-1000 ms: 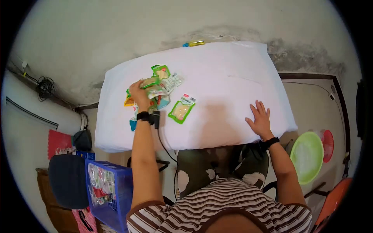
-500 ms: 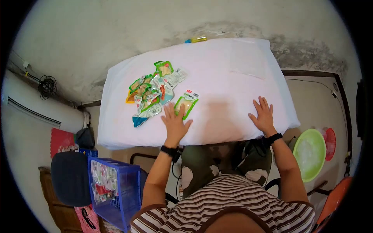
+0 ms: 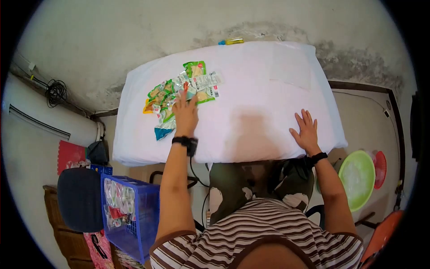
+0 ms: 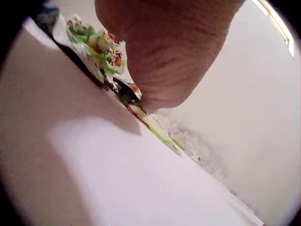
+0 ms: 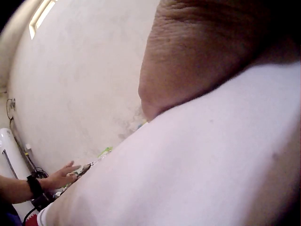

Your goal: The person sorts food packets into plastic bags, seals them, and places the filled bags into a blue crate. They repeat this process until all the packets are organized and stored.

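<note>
My left hand [image 3: 186, 116] lies over the right side of a heap of food packets [image 3: 166, 92], its fingers spread and fairly straight. Its fingertips are at a green-edged packet [image 3: 206, 95] with pale contents, partly hidden by the hand. Behind that lie a white printed packet [image 3: 206, 80] and another green-edged packet [image 3: 195, 68]. A packet with a teal end [image 3: 164, 131] sticks out at the heap's near side. In the left wrist view the hand's heel [image 4: 169, 56] covers part of the packets [image 4: 103, 49]. My right hand [image 3: 307, 133] rests flat on the white cloth, holding nothing.
The white-covered table [image 3: 251, 85] stands against the wall. At its back edge lies a yellow bottle with a blue cap [image 3: 231, 41]; a clear plastic sheet [image 3: 291, 71] is at the back right. A blue crate [image 3: 145, 215] with packets stands on the left, a green basin [image 3: 357, 179] on the right.
My left hand went from the heap to the separate green-edged packet near the front, then away from me; that packet now lies against the heap. The right hand stays in place.
</note>
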Demonstrator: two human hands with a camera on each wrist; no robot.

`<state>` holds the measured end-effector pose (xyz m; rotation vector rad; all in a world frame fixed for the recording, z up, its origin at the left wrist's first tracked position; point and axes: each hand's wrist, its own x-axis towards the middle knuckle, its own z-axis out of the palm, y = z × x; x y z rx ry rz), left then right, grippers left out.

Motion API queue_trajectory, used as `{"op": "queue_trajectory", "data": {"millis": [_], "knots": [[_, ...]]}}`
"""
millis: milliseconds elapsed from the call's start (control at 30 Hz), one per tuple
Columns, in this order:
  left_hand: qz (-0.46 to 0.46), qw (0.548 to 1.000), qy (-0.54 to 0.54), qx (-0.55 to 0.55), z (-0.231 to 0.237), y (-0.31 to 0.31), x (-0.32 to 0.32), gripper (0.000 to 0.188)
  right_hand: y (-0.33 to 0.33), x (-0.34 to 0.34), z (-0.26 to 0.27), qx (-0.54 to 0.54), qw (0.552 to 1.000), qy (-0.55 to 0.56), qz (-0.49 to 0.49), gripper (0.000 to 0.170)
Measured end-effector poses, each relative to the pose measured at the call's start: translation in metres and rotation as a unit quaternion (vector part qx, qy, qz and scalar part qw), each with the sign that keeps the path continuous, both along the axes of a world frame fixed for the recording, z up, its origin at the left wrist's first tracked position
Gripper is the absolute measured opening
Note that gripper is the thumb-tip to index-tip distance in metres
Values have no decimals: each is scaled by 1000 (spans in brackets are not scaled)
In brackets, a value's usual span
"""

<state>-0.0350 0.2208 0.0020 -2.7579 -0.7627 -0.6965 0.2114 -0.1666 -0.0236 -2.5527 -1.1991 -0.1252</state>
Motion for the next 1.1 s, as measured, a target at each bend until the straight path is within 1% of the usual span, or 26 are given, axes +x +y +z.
{"op": "queue_trajectory", "data": {"millis": [33, 67, 100, 133, 167, 200, 267, 300, 333, 400, 467, 500, 533, 600, 633, 700, 733, 767, 800, 833, 867, 933, 967, 1033, 1067, 1100], "knots": [[37, 994, -40, -97, 5, -9, -20, 61, 0, -1, 0, -2, 1000, 0, -2, 62], [74, 975, -79, -192, 5, -18, -36, 75, -1, -1, 0, -2, 1000, 1, -1, 62], [74, 975, -79, -192, -1, -30, -51, 75, 0, 0, -1, -4, 1000, 3, -3, 63], [196, 949, -84, -232, -9, -42, -67, 89, 0, 0, -2, -6, 1000, 5, -3, 63], [317, 905, -86, -270, -15, -49, -78, 104, 0, -1, -1, -9, 1000, 8, 0, 63], [321, 904, -83, -271, -19, -46, -82, 104, 0, -2, 1, -17, 1000, 8, -5, 63], [288, 899, -82, -320, -24, -29, -76, 114, 3, -1, 1, -27, 1000, 9, -10, 63], [297, 900, -80, -307, -25, -18, -65, 107, 2, -1, 0, -21, 1000, 7, -7, 63], [295, 900, -76, -310, -30, -4, -56, 107, 1, -1, 0, -16, 1000, 5, -5, 63], [289, 916, -35, -276, -34, 28, -38, 100, 0, 0, 3, -14, 1000, 5, -7, 63], [302, 924, -12, -233, -35, 52, -24, 93, 1, -2, 1, -11, 1000, 8, -7, 62], [296, 930, -21, -219, -37, 63, -20, 89, 1, -2, 0, -13, 1000, 3, -7, 62], [284, 930, -39, -232, -31, 66, -17, 89, 1, -2, 0, -15, 1000, -1, -6, 62], [300, 923, -64, -233, -22, 65, -13, 88, 2, -3, 1, -17, 1000, 1, -8, 62], [302, 922, -65, -234, -17, 54, -13, 88, 1, -3, 2, -17, 1000, 3, -6, 62], [346, 897, -140, -236, -8, 19, -9, 85, -1, -1, 0, -17, 1000, -1, -5, 62], [322, 909, -135, -226, -8, -4, -4, 81, 2, 0, -3, -16, 1000, -1, -6, 63], [197, 953, -123, -195, -26, -19, 2, 79, 5, 0, -3, -13, 1000, 1, 7, 63], [170, 960, -41, -219, -25, -53, 20, 77, 5, -1, -1, -16, 1000, 4, -1, 62], [86, 967, 2, -239, -27, -82, 35, 73, 5, -2, -1, -21, 1000, 6, -11, 62], [20, 971, 16, -239, -27, -107, 47, 68, 4, -2, -2, -21, 1000, 6, 0, 62], [-32, 974, 18, -225, -43, -124, 61, 65, 3, 0, -4, -12, 1000, 10, -2, 62], [-29, 975, 14, -221, -47, -114, 58, 65, 3, -1, -4, -23, 1000, 6, -8, 62], [62, 979, 57, -183, -43, -94, 41, 66, 3, 0, -6, -18, 1000, 5, -3, 62], [129, 968, 84, -198, -36, -78, 18, 65, 3, 0, -6, -17, 1000, 4, -1, 62], [209, 955, 44, -203, -48, -53, -14, 65, 3, 0, -7, -16, 1000, 3, 3, 62]]}}
